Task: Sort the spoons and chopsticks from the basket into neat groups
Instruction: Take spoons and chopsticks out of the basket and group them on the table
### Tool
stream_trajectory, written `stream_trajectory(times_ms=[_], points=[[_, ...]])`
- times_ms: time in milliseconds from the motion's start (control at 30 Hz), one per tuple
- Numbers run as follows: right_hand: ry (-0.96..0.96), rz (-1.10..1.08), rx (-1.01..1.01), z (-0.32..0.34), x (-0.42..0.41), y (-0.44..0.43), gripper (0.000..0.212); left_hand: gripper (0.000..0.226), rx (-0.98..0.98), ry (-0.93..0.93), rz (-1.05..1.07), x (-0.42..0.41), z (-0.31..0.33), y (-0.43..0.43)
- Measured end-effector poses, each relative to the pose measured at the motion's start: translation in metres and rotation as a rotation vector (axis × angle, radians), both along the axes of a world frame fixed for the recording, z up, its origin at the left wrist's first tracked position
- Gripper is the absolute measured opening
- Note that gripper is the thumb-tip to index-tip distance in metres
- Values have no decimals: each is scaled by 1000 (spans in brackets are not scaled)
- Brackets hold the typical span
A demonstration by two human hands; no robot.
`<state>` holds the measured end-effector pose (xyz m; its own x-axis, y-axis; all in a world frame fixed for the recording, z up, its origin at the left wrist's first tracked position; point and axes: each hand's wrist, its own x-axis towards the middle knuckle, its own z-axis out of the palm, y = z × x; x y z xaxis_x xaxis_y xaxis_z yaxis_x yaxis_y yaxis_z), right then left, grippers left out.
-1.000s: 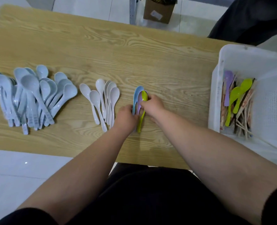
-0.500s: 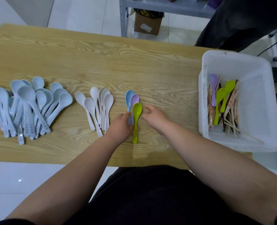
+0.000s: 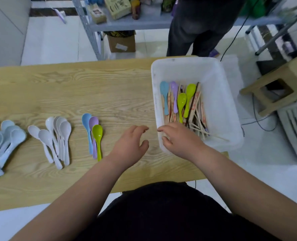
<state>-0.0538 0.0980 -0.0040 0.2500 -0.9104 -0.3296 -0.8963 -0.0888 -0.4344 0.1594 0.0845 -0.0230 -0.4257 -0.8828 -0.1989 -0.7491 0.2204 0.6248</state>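
Sitting on the table's right end: white plastic basket (image 3: 219, 94), its long side running away from the person.
Basket contents, left half: a blue spoon (image 3: 164, 94), a purple spoon (image 3: 174, 94) and two green spoons (image 3: 181, 101), bowls at the far end, handles toward the person. All lie on a heap of wooden chopsticks (image 3: 197, 108) with red print.
Basket contents, near end: the chopsticks fan out crosswise. A few thin bare sticks point toward the basket's right wall.
Right hand (image 3: 180, 140): over the basket's near left corner, palm down. Fingers loosely bent and a little apart, gripping nothing. Forefinger tip above the left rim.
Basket spoons vs right fingers: the handle ends lie just beyond the knuckles. Cannot tell whether any fingertip touches the chopsticks underneath.
Left hand (image 3: 130, 143): above the wooden table (image 3: 92, 87), just left of the basket. Fingers wide and slack, thumb out toward the basket, holding nothing.
Nearest group left of the basket: trio of small spoons (image 3: 93, 133), blue, purple and green, overlapping, bowls far. Apart from the left hand's fingers.
Further left of the basket: white spoons (image 3: 57, 136) in a loose row.
Furthest left of the basket: pile of pale blue spoons (image 3: 3, 140), cut by the frame edge.
Beyond the basket: a person in dark trousers (image 3: 196, 23) stands by a grey metal shelf (image 3: 127, 25), with a cardboard box (image 3: 121, 43) below it.
Right of the basket, off the table: wooden stool (image 3: 280, 87).
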Motion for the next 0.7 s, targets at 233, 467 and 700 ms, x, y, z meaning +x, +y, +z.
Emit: stream_trajectory(times_ms=[233,467,700], points=[[57,19,7,-16,-124,12,38,36,-311,-59,-119,-107,13,-5],[56,119,101,-37,-172,4,30,48,-36,-100,77,-175,-12,-14],[7,175,121,-46,-173,-3,31,59,188,-242,317,-199,-35,-84]])
